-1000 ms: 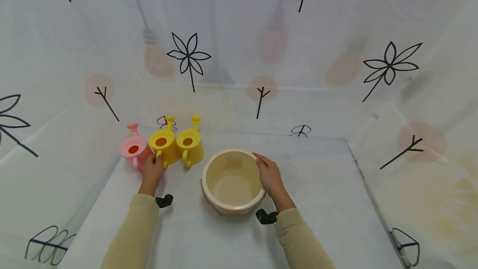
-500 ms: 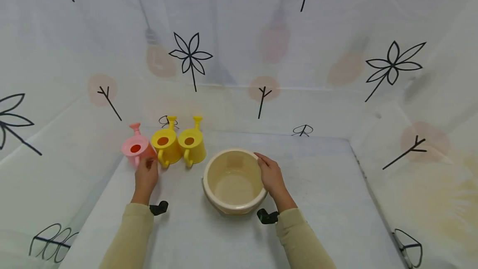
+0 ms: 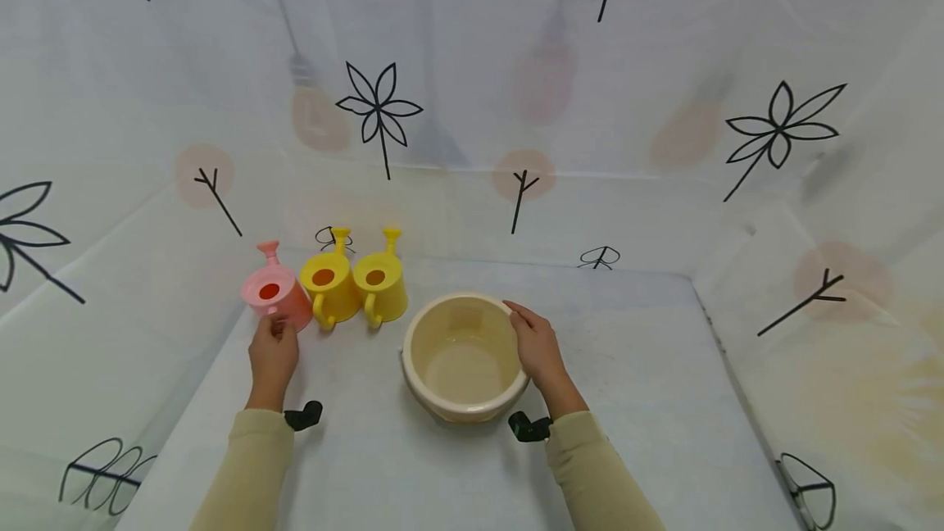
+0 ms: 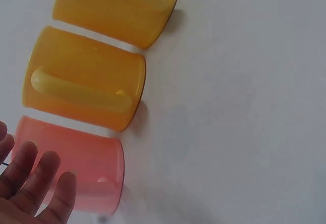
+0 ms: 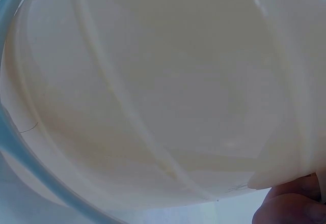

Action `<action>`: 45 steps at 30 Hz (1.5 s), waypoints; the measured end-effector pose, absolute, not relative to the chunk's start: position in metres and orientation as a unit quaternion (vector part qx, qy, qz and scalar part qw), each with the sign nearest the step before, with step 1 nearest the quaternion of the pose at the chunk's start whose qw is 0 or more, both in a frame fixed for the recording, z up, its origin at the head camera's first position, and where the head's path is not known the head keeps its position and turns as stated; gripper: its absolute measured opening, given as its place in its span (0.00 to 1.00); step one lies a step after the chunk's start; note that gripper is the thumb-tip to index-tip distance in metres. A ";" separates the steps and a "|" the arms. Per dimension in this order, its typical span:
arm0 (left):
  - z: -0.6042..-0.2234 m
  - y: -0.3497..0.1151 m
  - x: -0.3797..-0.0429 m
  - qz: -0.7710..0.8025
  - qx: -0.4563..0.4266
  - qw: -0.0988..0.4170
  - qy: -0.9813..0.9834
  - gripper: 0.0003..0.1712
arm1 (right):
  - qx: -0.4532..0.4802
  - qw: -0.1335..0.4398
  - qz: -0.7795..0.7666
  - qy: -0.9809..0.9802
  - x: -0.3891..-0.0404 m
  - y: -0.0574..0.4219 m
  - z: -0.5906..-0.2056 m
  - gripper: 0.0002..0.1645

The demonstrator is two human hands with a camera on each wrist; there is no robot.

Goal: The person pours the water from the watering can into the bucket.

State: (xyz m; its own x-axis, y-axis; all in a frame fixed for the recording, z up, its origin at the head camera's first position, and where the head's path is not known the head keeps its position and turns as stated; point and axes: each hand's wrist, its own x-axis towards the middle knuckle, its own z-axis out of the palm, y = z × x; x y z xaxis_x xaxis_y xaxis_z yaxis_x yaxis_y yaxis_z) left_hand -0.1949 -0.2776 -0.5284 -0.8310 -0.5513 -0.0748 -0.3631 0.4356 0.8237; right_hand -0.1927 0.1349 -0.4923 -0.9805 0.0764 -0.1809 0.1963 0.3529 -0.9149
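Note:
On the left of the table, a pink toy watering can (image 3: pixel 273 293) stands upright beside two yellow ones, the middle yellow watering can (image 3: pixel 329 289) and the right yellow watering can (image 3: pixel 379 289). My left hand (image 3: pixel 274 355) is at the pink can's handle, its fingers loosely bent in front of the can; they hide most of the handle in the left wrist view. My right hand (image 3: pixel 542 355) grips the right side of a round cream bucket (image 3: pixel 465 410). A pale blue curved handle (image 5: pixel 30 165) crosses the bucket's outside in the right wrist view.
A white table (image 3: pixel 634 400) carries everything. White cloth walls (image 3: pixel 472 105) with black plant drawings enclose it at the back and both sides. The watering cans stand close together near the back left.
My left hand has moved left from the middle yellow can's handle to the pink can's handle. The cans stay standing in place. My right hand stays on the bucket.

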 end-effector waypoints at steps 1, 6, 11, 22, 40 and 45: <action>-0.528 -0.278 -0.194 -0.458 0.275 0.103 -0.839 0.24 | 0.084 0.053 -0.563 0.820 -0.193 0.135 -0.492 0.22; -0.530 -0.284 -0.194 -0.465 0.292 0.103 -0.830 0.25 | 0.088 0.057 -0.563 0.820 -0.192 0.135 -0.491 0.21; -0.532 -0.290 -0.195 -0.474 0.312 0.095 -0.818 0.27 | 0.091 0.055 -0.563 0.820 -0.192 0.135 -0.491 0.22; -0.532 -0.298 -0.192 -0.465 0.338 0.101 -0.812 0.32 | 0.092 0.053 -0.564 0.819 -0.190 0.133 -0.493 0.22; -0.537 -0.300 -0.203 -0.484 0.370 0.089 -0.788 0.33 | 0.091 0.055 -0.570 0.814 -0.186 0.129 -0.493 0.21; -0.537 -0.301 -0.207 -0.507 0.376 0.078 -0.772 0.35 | 0.091 0.057 -0.571 0.814 -0.185 0.128 -0.491 0.22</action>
State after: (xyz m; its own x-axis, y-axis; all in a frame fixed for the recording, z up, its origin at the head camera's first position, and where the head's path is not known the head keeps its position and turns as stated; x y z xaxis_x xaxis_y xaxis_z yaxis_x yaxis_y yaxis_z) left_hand -0.2068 -0.3007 -0.5373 -0.7043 -0.6605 -0.2603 -0.5014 0.2032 0.8410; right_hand -0.1853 0.1279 -0.4913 -0.9770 0.0828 -0.1965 0.2130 0.3304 -0.9195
